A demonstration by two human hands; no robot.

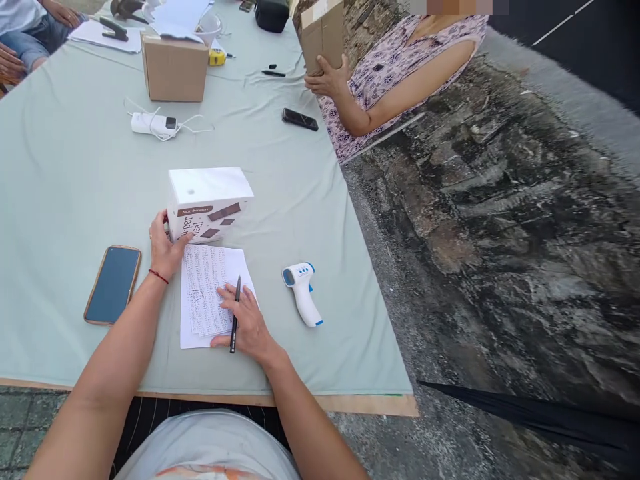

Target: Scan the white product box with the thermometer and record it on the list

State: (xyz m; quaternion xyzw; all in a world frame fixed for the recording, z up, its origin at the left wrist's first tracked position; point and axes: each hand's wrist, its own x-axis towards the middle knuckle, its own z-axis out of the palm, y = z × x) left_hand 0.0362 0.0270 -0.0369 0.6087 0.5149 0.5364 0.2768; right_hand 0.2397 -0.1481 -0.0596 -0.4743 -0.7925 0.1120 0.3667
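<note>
A white box [210, 187] with brown printing stands upright on the cloth-covered table. My left hand [167, 247] grips its lower left corner, thumb on the printed front and the other fingers round the left side. Just in front of the box lies a sheet of paper [205, 293] filled with rows of small print and a hand-drawn circle. My right hand [247, 327] rests on the sheet's right part with a black pen [235, 320] held between its fingers, tip pointing away from me. The palm hides the sheet's lower right corner.
A smartphone [113, 285] lies left, an infrared thermometer [303, 293] right. Farther off are a white power strip [153, 125], a cardboard box [175, 70], a yellow tape measure [217, 57] and a black phone [300, 119]. A person at right holds another carton [323, 37]; another sits far left.
</note>
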